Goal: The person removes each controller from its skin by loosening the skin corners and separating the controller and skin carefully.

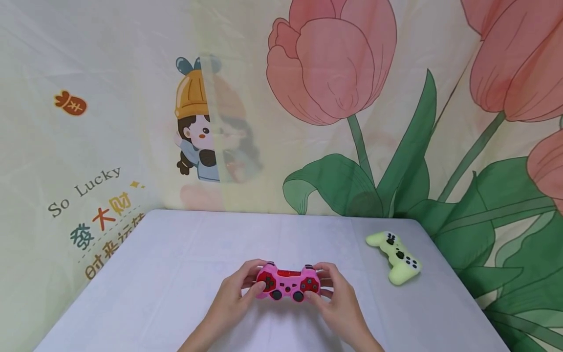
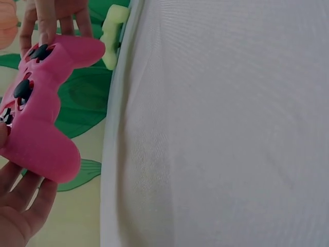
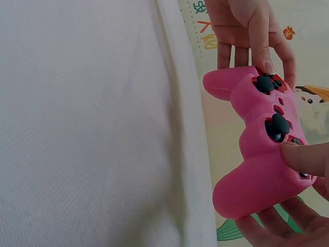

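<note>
A pink game controller point(image 1: 288, 282) with red button areas and black thumbsticks is held up between both hands, above the white table. My left hand point(image 1: 235, 293) grips its left end, thumb on the face by the direction pad and fingers behind. At the other end my right hand point(image 1: 340, 298) grips it the same way, its thumb near the right thumbstick. In the left wrist view the controller point(image 2: 43, 118) shows its grips and sticks side-on. From the right wrist view, the controller point(image 3: 267, 149) has the right thumb pressed on its face and fingertips under the grip.
A pale green controller point(image 1: 398, 259) lies on the table at the right, near its edge. The white-clothed table point(image 1: 198, 254) reaches back to a hanging curtain point(image 1: 246, 29) printed with tulips, a cartoon figure and lettering.
</note>
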`<action>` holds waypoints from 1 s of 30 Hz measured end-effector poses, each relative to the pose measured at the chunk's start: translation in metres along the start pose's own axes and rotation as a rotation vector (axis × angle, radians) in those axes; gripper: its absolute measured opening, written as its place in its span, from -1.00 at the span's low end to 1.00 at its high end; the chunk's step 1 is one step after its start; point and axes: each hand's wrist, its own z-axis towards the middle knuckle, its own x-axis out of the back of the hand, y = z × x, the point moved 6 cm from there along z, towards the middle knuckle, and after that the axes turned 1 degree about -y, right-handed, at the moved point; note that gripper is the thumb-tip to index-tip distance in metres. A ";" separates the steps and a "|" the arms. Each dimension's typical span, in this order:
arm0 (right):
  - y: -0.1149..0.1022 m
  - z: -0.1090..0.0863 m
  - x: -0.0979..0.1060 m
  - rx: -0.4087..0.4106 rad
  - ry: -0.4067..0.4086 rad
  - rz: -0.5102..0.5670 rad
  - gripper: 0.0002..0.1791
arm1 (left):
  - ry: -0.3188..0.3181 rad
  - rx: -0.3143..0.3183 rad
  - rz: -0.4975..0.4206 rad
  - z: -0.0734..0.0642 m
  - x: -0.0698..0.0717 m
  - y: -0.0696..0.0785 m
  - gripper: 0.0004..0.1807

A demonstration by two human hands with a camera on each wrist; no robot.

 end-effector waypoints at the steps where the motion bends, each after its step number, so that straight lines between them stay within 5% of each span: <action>1: 0.000 0.000 0.001 0.003 -0.005 0.001 -0.33 | -0.013 -0.003 -0.005 0.000 0.000 0.000 -0.52; 8: 0.003 0.000 -0.002 -0.008 -0.020 0.018 -0.35 | -0.058 -0.044 -0.005 0.001 0.000 -0.002 -0.52; 23: 0.010 0.002 -0.014 0.003 -0.051 0.039 -0.43 | -0.110 -0.025 0.066 -0.005 0.001 -0.014 -0.60; 30: 0.011 0.003 -0.014 0.063 -0.090 0.038 -0.48 | -0.140 -0.111 0.118 -0.007 0.001 -0.015 -0.67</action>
